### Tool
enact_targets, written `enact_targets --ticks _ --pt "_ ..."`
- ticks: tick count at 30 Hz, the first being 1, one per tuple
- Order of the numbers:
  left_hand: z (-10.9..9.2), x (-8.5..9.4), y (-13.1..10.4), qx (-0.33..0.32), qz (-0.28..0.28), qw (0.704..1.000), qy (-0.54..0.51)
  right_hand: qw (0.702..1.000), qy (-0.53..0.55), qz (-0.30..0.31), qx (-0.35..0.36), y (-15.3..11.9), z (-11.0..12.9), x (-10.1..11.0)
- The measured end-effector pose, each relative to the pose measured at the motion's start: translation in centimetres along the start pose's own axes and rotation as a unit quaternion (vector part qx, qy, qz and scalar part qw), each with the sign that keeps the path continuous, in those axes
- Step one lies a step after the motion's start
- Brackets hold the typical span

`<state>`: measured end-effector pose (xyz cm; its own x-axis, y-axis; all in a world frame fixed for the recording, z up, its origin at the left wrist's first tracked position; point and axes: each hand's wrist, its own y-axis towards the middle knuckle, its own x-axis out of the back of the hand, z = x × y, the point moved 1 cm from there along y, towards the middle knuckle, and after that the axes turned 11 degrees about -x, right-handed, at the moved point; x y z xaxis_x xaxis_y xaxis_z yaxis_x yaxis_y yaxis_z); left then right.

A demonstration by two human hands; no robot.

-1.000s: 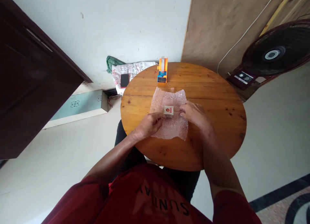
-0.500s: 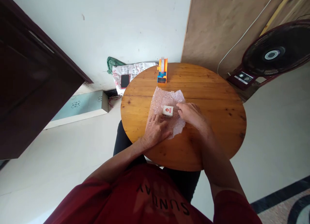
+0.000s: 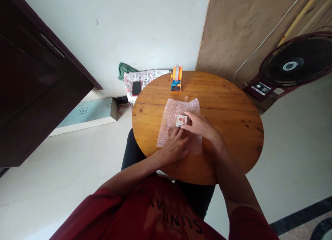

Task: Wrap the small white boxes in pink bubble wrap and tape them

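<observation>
A small white box (image 3: 181,120) with a red print lies on a sheet of pinkish bubble wrap (image 3: 169,112), which is spread on the round wooden table. My right hand (image 3: 198,125) reaches in from the right, its thumb and forefinger around the right side of the box. My left hand (image 3: 175,146) rests on the lower part of the wrap, fingers spread, with its fingertips just below the box.
An orange and blue tape dispenser (image 3: 176,79) stands near the far edge of the wooden table (image 3: 233,129). Beyond the left edge, a phone (image 3: 136,88) lies on a printed white sack (image 3: 128,80). A large fan (image 3: 290,66) is at the right.
My right hand has moved from the wrap's edge to the box and taken hold of it. My left hand has shifted slightly down and right, and the wrap lies flatter.
</observation>
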<state>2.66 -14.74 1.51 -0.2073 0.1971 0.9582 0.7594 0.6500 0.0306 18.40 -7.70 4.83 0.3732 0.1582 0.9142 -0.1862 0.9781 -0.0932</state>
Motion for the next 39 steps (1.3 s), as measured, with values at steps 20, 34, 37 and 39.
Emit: enact_targets --ticks 20,34,37,39 --pt "0.3 1.5 1.0 -0.027 0.083 0.996 0.014 0.978 -0.018 -0.025 -0.207 -6.0 -6.9 4.8" --pt "0.3 0.6 1.2 -0.014 0.061 0.998 0.002 0.994 0.065 -0.087 0.02 -3.3 4.0 -0.8" --pt "0.8 1.1 0.6 -0.037 0.065 0.997 -0.003 0.997 0.004 -0.07 -0.014 -0.4 2.8 -3.0" --pt "1.3 1.8 0.1 -0.07 0.065 0.995 -0.014 0.994 -0.049 -0.086 -0.053 0.1 0.6 -3.8"
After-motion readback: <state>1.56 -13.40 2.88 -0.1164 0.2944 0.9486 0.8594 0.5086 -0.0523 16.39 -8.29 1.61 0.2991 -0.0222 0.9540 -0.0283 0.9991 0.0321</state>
